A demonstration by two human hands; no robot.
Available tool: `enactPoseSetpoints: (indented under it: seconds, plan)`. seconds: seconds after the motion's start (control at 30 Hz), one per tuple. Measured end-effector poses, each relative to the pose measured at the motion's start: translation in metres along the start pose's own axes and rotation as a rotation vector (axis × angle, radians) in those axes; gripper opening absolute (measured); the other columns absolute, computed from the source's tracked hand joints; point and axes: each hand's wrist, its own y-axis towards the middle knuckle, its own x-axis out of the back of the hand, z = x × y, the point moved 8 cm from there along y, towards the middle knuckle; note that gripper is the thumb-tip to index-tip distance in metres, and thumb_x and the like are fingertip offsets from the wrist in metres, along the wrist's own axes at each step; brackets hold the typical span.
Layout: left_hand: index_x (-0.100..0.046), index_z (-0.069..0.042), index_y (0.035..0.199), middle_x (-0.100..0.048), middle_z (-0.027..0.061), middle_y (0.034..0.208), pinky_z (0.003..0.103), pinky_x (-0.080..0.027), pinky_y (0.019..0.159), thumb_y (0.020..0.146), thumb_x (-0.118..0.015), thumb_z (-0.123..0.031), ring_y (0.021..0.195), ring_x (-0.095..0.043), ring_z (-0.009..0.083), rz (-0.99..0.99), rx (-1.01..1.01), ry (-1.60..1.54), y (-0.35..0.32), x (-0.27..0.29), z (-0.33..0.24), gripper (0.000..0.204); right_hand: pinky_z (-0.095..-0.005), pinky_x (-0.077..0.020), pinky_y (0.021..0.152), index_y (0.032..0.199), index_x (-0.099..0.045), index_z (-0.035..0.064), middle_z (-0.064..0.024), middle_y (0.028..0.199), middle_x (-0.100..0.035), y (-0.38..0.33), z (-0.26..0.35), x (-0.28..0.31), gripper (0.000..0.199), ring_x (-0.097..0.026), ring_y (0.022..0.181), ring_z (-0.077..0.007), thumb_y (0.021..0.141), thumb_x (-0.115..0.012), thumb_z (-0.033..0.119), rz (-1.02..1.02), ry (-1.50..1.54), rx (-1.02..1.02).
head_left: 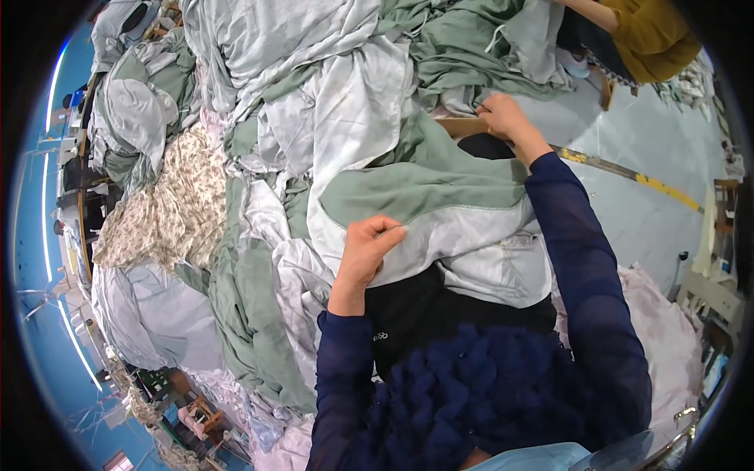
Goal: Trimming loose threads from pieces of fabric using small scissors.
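Observation:
A green cloth piece (424, 188) with a white border (424, 239) is spread over my lap, a curved seam running between the two colours. My left hand (365, 250) is above the white border near the seam, fingers curled and thumb against the forefinger. Whatever that pinch holds is too small to make out. Farther off to the right, my right hand (505, 119) is raised beyond the cloth with its fingertips pressed together. A small dark bit shows at those fingertips, but I cannot tell what it is.
Heaped white fabric (290, 39) and green fabric (463, 47) fill the far side. Floral cloth (169, 200) lies at the left. A person in a mustard sleeve (656, 35) is at the far right. Yellow worn tape (667, 191) crosses the grey floor (628, 228).

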Motion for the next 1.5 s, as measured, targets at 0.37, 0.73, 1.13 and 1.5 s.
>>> enactPoseSetpoints:
  seconds: [0.37, 0.73, 1.13, 1.5]
  plan:
    - [-0.070, 0.002, 0.088, -0.061, -0.0053, 0.074, 0.019, -0.035, 0.055, 0.083, -0.070, -0.005, 0.064, -0.047, 0.0011, 0.018, -0.046, -0.075, 0.010, -0.001, -0.005, 0.008, -0.0427, -0.0522, 0.075, 0.108, -0.070, 0.0088, -0.0173, 0.088, -0.070, -0.020, 0.031, 0.023, 0.030, -0.066, 0.081, -0.0358, 0.083, -0.062, 0.021, 0.037, -0.007, -0.139]
    - [-0.070, 0.004, 0.094, -0.068, 0.0017, 0.084, 0.020, -0.045, 0.068, 0.085, -0.066, 0.000, 0.074, -0.059, 0.0055, 0.056, -0.037, -0.195, 0.007, 0.005, 0.006, 0.011, -0.0248, -0.0499, 0.060, 0.102, -0.067, 0.0011, -0.0069, 0.092, -0.065, -0.164, 0.250, 0.044, 0.028, -0.061, 0.070, -0.0115, 0.075, -0.073, -0.003, -0.007, 0.729, 0.316]
    - [-0.070, 0.005, 0.100, -0.070, 0.0033, 0.088, 0.021, -0.049, 0.070, 0.086, -0.061, 0.002, 0.076, -0.061, 0.0069, 0.087, -0.108, -0.156, -0.004, 0.004, -0.002, 0.017, -0.0292, -0.0489, 0.061, 0.089, -0.063, 0.0016, -0.0084, 0.083, -0.064, -0.178, 0.255, 0.023, 0.016, -0.063, 0.070, -0.0186, 0.077, -0.071, -0.004, -0.174, 0.607, 0.399]
    - [-0.070, 0.005, 0.101, -0.070, 0.0041, 0.089, 0.022, -0.050, 0.073, 0.085, -0.063, 0.000, 0.077, -0.063, 0.0087, 0.069, -0.097, -0.187, -0.003, 0.004, 0.001, 0.018, -0.0215, -0.0458, 0.057, 0.089, -0.064, 0.0003, -0.0006, 0.073, -0.063, -0.163, 0.167, 0.089, 0.011, -0.058, 0.061, -0.0071, 0.094, -0.062, 0.010, -0.496, 0.756, 0.005]
